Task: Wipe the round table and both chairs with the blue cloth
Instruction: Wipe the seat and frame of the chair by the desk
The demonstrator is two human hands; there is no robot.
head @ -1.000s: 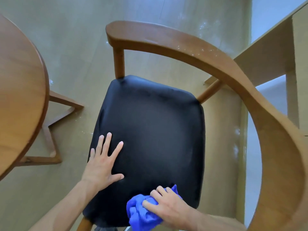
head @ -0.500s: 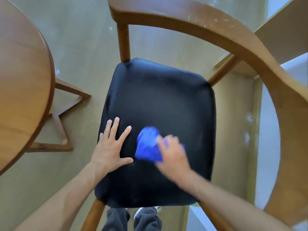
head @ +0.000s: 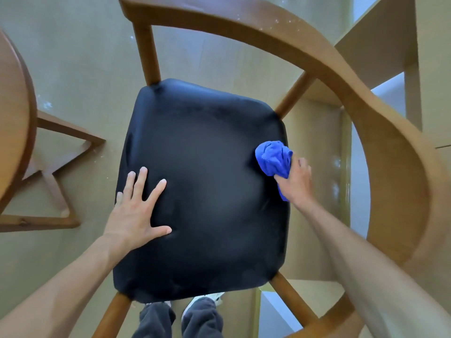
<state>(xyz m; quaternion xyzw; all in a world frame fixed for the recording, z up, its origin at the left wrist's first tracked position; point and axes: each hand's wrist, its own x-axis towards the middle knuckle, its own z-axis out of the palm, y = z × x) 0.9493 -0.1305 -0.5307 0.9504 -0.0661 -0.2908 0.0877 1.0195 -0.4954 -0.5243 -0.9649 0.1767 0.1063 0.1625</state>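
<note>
The blue cloth (head: 274, 159) is held bunched in the right hand (head: 296, 181) at the right edge of the chair's black seat (head: 200, 186), whose unwiped span is judged to lie leftward, toward the flat, open-fingered left hand (head: 136, 211) pressed near its left edge.

Both forearms are bare, with no sleeves, watch or rings in sight. Dark grey, loose fabric trousers (head: 180, 320) cover the legs, and pale white shoes (head: 214, 296) peek out beyond the cuffs.
</note>
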